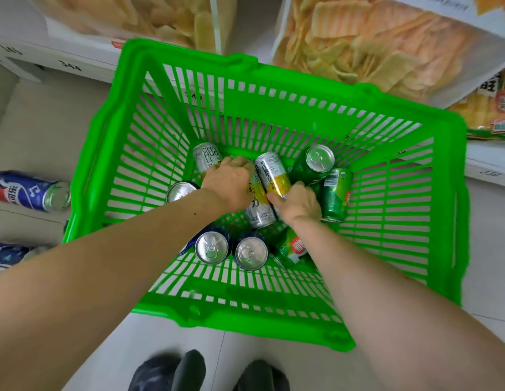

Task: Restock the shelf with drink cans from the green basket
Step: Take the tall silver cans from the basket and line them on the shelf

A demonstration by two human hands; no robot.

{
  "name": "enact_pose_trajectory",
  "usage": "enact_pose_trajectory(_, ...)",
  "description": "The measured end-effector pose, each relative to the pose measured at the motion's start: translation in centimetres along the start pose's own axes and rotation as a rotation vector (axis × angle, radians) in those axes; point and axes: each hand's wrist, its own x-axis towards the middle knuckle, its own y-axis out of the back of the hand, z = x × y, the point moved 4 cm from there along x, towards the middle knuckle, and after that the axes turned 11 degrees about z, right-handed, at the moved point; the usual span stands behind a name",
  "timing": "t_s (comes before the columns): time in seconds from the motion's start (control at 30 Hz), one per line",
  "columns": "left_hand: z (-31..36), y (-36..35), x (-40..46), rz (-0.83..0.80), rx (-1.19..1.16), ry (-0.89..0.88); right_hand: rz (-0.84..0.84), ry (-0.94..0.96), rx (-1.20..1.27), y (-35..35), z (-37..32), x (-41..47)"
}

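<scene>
The green basket (414, 221) stands on the floor below me and holds several drink cans. Three silver and yellow cans lie at its middle. My left hand (231, 182) reaches in with its fingers curled down over the left silver and yellow can (207, 160), hiding that can's lower end. My right hand (299, 203) grips the near end of the right silver and yellow can (273, 173), thumb on its left side. A third such can (259, 213) lies between my hands. Green cans (335, 193) lie to the right, and blue cans (211, 246) stand near the front.
Low white shelves at the left hold two blue cola cans (28, 190) lying on their sides. Large bags of crisps (372, 46) sit on the shelves behind the basket. My dark shoes (194, 373) are on the pale tiled floor just in front of it.
</scene>
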Motion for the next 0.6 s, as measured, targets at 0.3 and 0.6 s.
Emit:
enact_pose_trajectory(0.3, -0.4, 0.6, -0.5, -0.008, -0.018, 0.008, -0.021, 0.003, 0.082, 0.1, -0.4, -0.3)
enact_pose_trajectory(0.6, 0.3, 4.0, -4.0, -0.036, -0.065, 0.054, -0.143, 0.016, 0.175, 3.5, -0.4, -2.5)
